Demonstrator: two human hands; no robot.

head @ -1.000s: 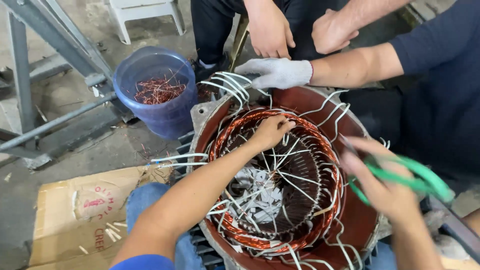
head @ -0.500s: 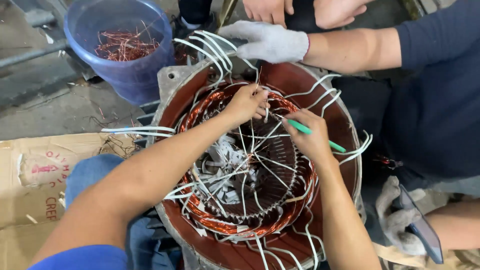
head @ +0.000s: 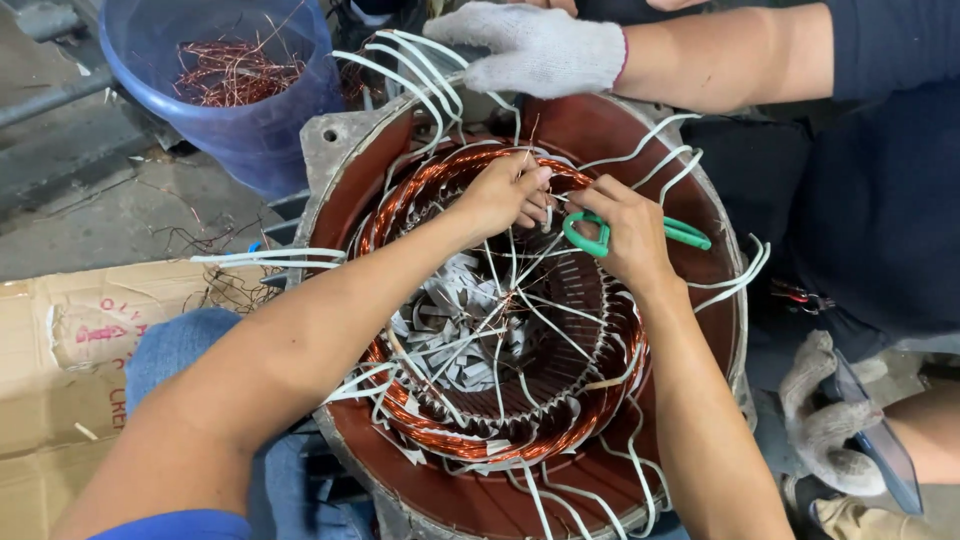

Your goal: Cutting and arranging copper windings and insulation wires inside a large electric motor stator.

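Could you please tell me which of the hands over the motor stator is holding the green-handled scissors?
The person's own bare right hand holds the green-handled scissors. Their bare left hand pinches at the copper winding, and the white-gloved hand holds none.

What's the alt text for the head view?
A person's left hand pinches white ties at the copper winding of a large motor stator, while the right hand holds green-handled scissors. A co-worker's gloved hand rests on the rim, beside a blue bucket of copper scrap.

Glossy copper windings (head: pixel 440 190) (plastic scissor handles (head: pixel 640 232))
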